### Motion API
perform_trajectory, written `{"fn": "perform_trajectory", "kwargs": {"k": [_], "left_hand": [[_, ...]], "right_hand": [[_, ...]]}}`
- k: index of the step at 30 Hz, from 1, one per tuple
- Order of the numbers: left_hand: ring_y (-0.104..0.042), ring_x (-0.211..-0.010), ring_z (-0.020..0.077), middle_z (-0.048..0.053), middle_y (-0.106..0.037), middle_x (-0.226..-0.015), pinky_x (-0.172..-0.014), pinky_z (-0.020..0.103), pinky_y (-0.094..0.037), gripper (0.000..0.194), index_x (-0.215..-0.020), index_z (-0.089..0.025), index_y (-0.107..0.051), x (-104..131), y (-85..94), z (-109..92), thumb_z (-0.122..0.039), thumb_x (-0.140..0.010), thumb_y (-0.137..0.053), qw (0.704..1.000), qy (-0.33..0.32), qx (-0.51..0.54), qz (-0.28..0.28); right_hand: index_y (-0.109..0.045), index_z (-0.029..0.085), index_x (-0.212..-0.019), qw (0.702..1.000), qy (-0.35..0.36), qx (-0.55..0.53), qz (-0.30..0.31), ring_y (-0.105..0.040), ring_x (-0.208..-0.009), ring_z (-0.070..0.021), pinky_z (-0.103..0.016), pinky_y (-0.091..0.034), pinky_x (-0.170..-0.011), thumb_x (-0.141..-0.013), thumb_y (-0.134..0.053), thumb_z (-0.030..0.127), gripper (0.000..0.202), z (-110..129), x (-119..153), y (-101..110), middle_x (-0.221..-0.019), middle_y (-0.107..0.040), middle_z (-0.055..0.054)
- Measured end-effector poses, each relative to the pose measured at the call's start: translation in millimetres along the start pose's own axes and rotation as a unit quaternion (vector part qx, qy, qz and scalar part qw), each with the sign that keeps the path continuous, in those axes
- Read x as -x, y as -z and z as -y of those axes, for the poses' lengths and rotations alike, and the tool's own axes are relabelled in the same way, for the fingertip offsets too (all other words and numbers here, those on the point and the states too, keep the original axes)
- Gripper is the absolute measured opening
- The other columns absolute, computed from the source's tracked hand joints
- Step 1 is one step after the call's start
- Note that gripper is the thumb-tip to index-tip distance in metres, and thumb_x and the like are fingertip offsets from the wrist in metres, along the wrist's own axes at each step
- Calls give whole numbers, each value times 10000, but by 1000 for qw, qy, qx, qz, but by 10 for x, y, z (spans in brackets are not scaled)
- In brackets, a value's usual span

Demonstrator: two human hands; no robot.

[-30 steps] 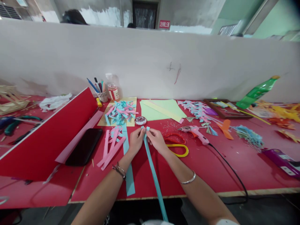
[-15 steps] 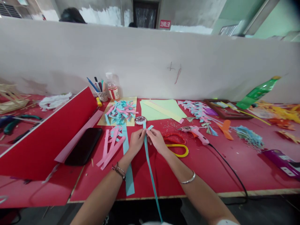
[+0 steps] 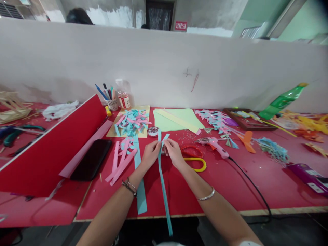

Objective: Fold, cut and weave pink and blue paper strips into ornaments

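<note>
Between my two hands is a narrow light-blue paper strip (image 3: 164, 184), its long tail hanging past the table's front edge. My left hand (image 3: 151, 152) pinches it near the top, thumb against the fingers. Close beside it, my right hand (image 3: 173, 150) is closed on the same strip, and two short ends stick up above the fingertips. Some fingers of the right hand are hidden. Scissors with red and yellow handles (image 3: 196, 165) lie just right of my right hand. Pink paper strips (image 3: 122, 160) and a wider blue strip (image 3: 142, 194) lie to the left.
Behind my hands are a round tin (image 3: 153, 131), green paper sheets (image 3: 176, 119) and a pile of paper curls (image 3: 133, 121). A pink glue gun (image 3: 214, 145) with a black cord lies right. A phone (image 3: 91, 160) and a leaning red board (image 3: 56, 150) are left.
Both hands have shifted slightly down and right with the strip. The strip's two upper ends now stand apart in a V, and its lower tail has swung left and up.
</note>
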State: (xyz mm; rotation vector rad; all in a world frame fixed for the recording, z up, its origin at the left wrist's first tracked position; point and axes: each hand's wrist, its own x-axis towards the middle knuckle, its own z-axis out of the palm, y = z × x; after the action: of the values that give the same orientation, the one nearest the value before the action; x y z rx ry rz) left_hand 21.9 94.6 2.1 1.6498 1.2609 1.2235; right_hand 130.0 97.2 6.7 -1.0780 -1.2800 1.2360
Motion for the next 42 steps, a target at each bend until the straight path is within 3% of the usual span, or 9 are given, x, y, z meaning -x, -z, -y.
{"fn": "perform_trajectory", "kwargs": {"k": [8, 14, 20, 27, 33, 39, 42], "left_hand": [[-447, -485, 99, -22, -508, -499, -477, 200, -314, 389, -545, -149, -487, 37, 7, -12, -396, -819, -362, 999, 9, -22, -30], [-362, -463, 87, -44, -386, -472, -440, 207, -241, 408, -528, -165, -401, 37, -10, 19, -424, -831, -315, 996, 27, -25, -85], [-416, -494, 98, -33, -458, -498, -467, 205, -288, 384, -542, -151, -470, 28, -38, 28, -418, -802, -380, 999, 19, -20, -25], [-337, -446, 87, -41, -384, -449, -425, 213, -222, 407, -511, -160, -426, 48, -19, 30, -443, -799, -377, 998, 19, -30, -55], [-287, -457, 78, -50, -301, -476, -428, 213, -215, 409, -522, -177, -339, 45, -6, 26, -460, -817, -326, 995, 35, -15, -97], [-358, -483, 90, -42, -379, -498, -451, 208, -262, 368, -554, -164, -419, 35, -24, 27, -438, -796, -376, 998, 30, -6, -48], [-344, -478, 88, -43, -376, -486, -447, 209, -241, 356, -551, -156, -441, 38, -23, 24, -410, -795, -387, 998, 27, -17, -46]], "right_hand": [[-412, 188, -543, 998, 21, 25, 50, -346, -372, -61, -201, -262, -387, -753, -455, 377, 286, -23, 13, -7, -406, -377, 75], [-403, 186, -512, 999, 17, 40, 28, -325, -361, -59, -201, -245, -384, -728, -484, 332, 273, -64, 11, -12, -382, -368, 76], [-334, 202, -531, 999, 8, 21, -26, -300, -359, -58, -201, -234, -365, -766, -398, 381, 302, -27, 5, -24, -411, -338, 75], [-372, 196, -511, 999, 20, 41, 27, -331, -386, -71, -208, -245, -383, -727, -479, 422, 330, -17, 26, -35, -410, -350, 68], [-407, 189, -505, 998, 22, 48, 33, -345, -392, -73, -211, -266, -403, -715, -493, 374, 293, 11, 42, -24, -417, -386, 64], [-342, 205, -525, 1000, 14, 22, -9, -310, -376, -70, -208, -258, -386, -757, -412, 376, 297, 24, 27, -28, -423, -340, 75], [-346, 203, -535, 1000, 14, 17, 4, -313, -384, -68, -205, -254, -384, -746, -438, 401, 303, 20, 27, -35, -436, -335, 76]]}}
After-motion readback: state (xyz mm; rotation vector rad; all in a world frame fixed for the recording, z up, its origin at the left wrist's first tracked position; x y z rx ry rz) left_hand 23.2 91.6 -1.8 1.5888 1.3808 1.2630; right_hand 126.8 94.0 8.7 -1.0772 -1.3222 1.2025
